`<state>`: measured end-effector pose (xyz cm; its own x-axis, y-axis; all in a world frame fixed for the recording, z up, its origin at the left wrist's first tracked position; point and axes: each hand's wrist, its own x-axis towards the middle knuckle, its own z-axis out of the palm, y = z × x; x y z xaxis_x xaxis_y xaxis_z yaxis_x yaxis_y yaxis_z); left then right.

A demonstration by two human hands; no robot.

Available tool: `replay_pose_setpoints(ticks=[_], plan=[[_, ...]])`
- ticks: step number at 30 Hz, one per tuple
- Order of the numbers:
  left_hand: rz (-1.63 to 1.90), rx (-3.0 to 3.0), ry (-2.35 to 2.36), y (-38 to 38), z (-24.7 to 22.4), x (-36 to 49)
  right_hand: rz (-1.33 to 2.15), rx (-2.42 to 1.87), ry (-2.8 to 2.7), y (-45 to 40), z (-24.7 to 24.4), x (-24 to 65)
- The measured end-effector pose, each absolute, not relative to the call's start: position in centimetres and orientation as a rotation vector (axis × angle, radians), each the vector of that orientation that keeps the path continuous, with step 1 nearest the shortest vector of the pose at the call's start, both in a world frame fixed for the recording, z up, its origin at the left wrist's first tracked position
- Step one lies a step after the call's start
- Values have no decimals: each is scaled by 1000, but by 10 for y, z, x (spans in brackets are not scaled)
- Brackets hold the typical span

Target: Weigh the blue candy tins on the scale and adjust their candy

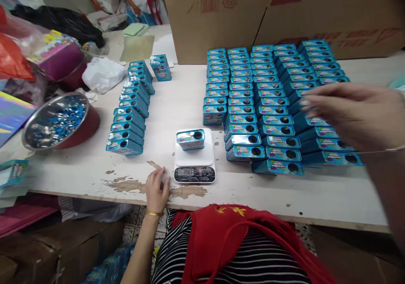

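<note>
My left hand [157, 189] rests on the table near the front edge, its fingers loosely spread, beside the kitchen scale [194, 159]. On the scale stands a blue candy tin [190, 140] with a round hole in its top and a small white piece by the hole. The lit display reads about 148.3. My right hand [360, 111] is raised over the right-hand tins, slightly blurred. Its fingertips are pinched together on small white candies [304, 103]. Below it, rows of blue tins [283, 154] stand with their round holes showing.
Left of the scale is a column of tins [128, 126] with white pieces on several tops. A metal bowl [34, 136] of blue-and-silver lids stands farther left. A large cardboard box [221, 27] lines the back. White crumpled plastic [103, 74] and bags lie back left.
</note>
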<state>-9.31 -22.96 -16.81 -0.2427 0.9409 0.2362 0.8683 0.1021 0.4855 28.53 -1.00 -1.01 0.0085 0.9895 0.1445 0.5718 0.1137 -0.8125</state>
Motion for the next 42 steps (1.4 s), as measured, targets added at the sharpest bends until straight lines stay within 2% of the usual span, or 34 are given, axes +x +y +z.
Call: replay_pose_setpoints(ticks=[2, 4, 9, 17, 24, 30, 35, 39, 42], plan=[[826, 1866, 2232, -231, -171, -93, 1014, -1316, -1708, -16, -9, 239], [853, 1872, 2226, -232, -172, -94, 1104, -1141, -1908, -21, -11, 191], [907, 1886, 2221, -233, -175, -97, 800, -944, -2456, -27, -17, 119], [933, 1865, 2206, -233, -176, -97, 639, -1046, -2838, -29, -18, 97], [938, 1863, 2212, -233, -179, -98, 649, -1063, -2749, -30, -18, 96], [939, 1897, 2225, -233, -180, -99, 772, -857, -2523, -28, -33, 107], [967, 1910, 2221, -232, -178, -97, 694, -703, -2267, -35, -33, 112], [1139, 1959, 2168, -213, -150, -84, 569, -721, -2137, -29, -17, 155], [1213, 2152, 2099, -182, -113, -71, 391, -969, -2040, -15, -11, 227]])
